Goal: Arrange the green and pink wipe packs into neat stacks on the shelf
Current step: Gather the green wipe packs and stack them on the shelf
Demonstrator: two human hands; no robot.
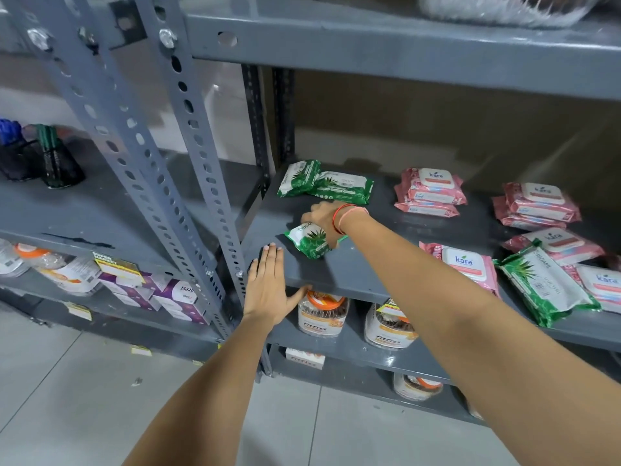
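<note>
On the grey shelf, my right hand grips a green wipe pack near the front left. Two more green packs lie overlapping at the back left. A further green pack lies at the front right, on top of pink ones. Pink packs form a small stack at the back middle and another stack to its right. Loose pink packs lie near the front edge. My left hand rests flat, fingers spread, on the shelf's front left edge, holding nothing.
A perforated grey upright stands left of the shelf. The shelf above hangs low overhead. Jars with orange lids sit on the shelf below. The left rack holds mesh pen holders, boxes and jars.
</note>
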